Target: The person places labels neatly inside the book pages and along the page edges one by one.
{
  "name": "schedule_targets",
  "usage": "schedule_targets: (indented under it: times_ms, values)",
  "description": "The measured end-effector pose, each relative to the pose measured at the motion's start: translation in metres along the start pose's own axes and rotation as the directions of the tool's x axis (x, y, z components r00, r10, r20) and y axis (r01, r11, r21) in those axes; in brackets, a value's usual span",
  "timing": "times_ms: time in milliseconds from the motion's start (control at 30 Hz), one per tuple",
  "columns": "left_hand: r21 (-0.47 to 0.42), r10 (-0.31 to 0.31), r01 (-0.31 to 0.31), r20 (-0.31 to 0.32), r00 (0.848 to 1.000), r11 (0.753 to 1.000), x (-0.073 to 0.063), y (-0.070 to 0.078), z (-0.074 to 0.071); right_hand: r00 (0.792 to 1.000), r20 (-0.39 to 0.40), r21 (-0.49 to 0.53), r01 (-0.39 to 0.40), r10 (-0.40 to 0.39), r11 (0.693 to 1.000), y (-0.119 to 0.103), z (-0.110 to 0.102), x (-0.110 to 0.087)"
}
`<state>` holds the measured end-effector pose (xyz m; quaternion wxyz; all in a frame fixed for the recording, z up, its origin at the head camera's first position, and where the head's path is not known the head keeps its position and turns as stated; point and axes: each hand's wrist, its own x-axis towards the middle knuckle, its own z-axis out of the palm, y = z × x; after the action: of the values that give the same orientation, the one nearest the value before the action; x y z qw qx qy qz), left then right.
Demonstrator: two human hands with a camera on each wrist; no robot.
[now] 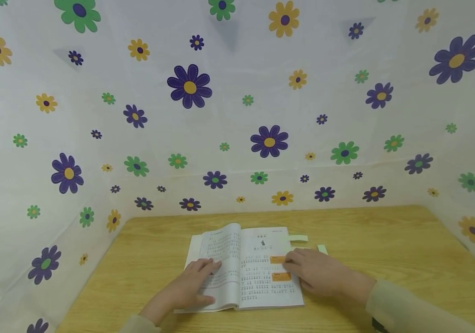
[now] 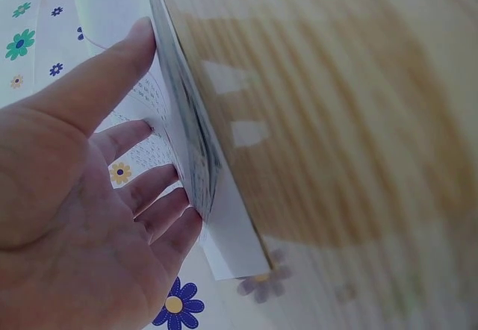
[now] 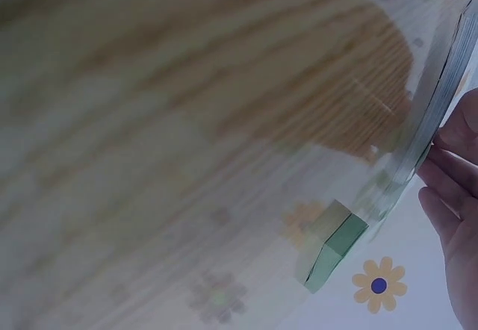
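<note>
An open book lies on the wooden table, with printed text on both pages. My left hand rests on the left page with its fingers extended; in the left wrist view the fingertips lie at the book's page edges. My right hand rests at the right edge of the right page, its fingers touching the paper beside two orange patches. In the right wrist view, the fingers of my right hand meet the side of the book; part of that hand is out of frame.
Pale green paper tabs stick out beyond the book's right side; one shows in the right wrist view as a folded green strip. The wooden table is bordered at the back and sides by a white flowered curtain.
</note>
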<state>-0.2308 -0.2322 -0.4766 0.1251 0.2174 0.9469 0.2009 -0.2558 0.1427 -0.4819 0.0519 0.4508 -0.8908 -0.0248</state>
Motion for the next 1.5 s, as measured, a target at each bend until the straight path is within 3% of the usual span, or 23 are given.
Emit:
schedule_targets:
  times_ms: [500,800,1033,1300,1500]
  values:
    - [0.006,-0.012,0.012,-0.007,1.0,1.0,-0.003,0.004,0.003,0.998,-0.028,0.116,-0.049,0.052,0.992,-0.002,0.003,-0.002]
    - [0.016,-0.003,0.003,-0.007,1.0,1.0,-0.003,0.002,0.004,0.999,0.015,0.062,-0.051,0.05,0.997,-0.004,0.001,-0.006]
    - [0.009,0.004,-0.004,-0.015,1.0,1.0,0.0,-0.002,0.007,0.999,-0.033,-0.018,0.031,-0.032,0.999,-0.003,0.002,-0.011]
    - [0.021,0.027,-0.026,-0.025,0.999,0.999,0.005,-0.011,0.012,0.999,0.028,-0.001,0.016,-0.016,1.0,0.004,-0.002,-0.011]
    - [0.009,0.02,-0.019,-0.02,1.0,1.0,0.005,-0.008,0.011,0.998,0.054,0.0,0.018,-0.018,1.0,0.009,-0.003,-0.01]
